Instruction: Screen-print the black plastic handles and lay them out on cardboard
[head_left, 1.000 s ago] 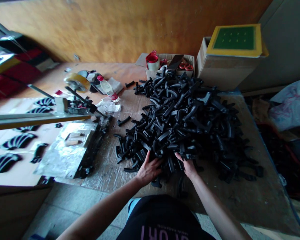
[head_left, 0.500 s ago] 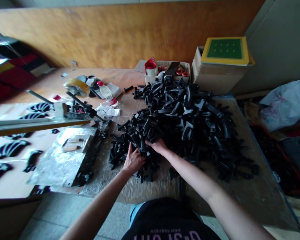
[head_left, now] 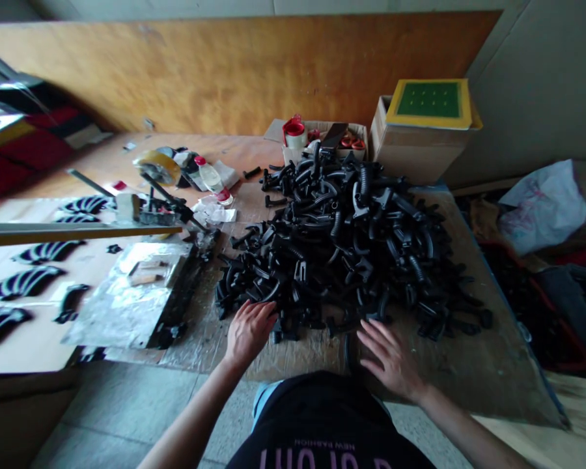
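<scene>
A big heap of black curved plastic parts [head_left: 342, 241], some with ribbed stretches, covers the middle of the worktable [head_left: 449, 365]. At the heap's front left edge is my left hand [head_left: 250, 331], its fingers stretched forward and touching or nearly touching the nearest parts. My right hand [head_left: 388, 358] hovers over the front of the table with its fingers spread and nothing in them. Its fingertips come close to the front of the heap. One dark curved part [head_left: 348, 352] lies by itself just left of my right hand.
Left of the heap stand a metal plate [head_left: 127, 306] and a clamp-like fixture [head_left: 151, 205], with a long bar reaching in. Behind are a clear bottle [head_left: 211, 179], a tape roll [head_left: 156, 166], an open small box [head_left: 322, 140] and a tall carton [head_left: 420, 146].
Both hands have drawn back from inside the heap toward me. My right hand has moved right, its fingers now spread. Parts at the front left of the heap have shifted.
</scene>
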The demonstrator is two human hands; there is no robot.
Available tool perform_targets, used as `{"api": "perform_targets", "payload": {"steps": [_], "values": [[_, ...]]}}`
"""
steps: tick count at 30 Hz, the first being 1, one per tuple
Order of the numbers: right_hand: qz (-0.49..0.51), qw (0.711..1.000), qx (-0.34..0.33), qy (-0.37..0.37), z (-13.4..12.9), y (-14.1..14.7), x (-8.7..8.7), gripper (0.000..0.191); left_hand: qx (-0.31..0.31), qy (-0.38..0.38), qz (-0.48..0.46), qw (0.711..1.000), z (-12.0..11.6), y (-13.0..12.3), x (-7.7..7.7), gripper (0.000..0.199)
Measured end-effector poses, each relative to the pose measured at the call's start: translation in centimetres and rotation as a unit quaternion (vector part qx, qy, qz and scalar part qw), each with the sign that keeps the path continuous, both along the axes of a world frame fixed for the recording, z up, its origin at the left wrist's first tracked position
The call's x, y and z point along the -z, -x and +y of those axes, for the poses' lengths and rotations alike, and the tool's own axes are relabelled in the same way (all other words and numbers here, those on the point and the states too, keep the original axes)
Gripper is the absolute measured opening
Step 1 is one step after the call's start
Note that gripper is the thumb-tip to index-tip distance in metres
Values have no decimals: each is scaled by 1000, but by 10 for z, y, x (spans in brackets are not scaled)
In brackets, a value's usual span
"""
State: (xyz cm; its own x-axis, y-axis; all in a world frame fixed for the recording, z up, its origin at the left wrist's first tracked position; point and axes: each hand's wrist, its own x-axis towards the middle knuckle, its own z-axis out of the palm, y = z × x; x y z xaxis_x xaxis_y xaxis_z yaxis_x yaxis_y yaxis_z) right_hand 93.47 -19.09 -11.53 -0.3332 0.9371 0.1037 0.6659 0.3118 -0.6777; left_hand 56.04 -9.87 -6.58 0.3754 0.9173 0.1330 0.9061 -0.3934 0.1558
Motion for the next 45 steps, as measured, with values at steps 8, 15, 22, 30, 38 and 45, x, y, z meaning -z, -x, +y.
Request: {"api": "perform_targets", "payload": {"steps": [8, 15, 22, 30, 38, 45], "values": [[-142, 983, -115, -21, 2, 37, 63, 66, -46, -35, 38, 998, -61, -13, 90, 66], [-183, 980, -37, -75, 73, 126, 53, 49, -67, -7, 62, 996, -24, 6, 86, 65], [-198, 979, -2, -44, 89, 154, 52, 45, -79, 16, 74, 994, -1, 28, 73, 64], [-183, 980, 11, 82, 115, 118, -28, 13, -46, 2, 12, 999, -22, 41, 65, 64], [-101, 968, 197, -118, 222, 195, -70, 45, -59, -42, -117, 990, -79, 144, 62, 39], [-79, 919, 374, -100, 234, 235, -69, 27, -158, -55, -132, 977, -149, 323, 63, 24]]}}
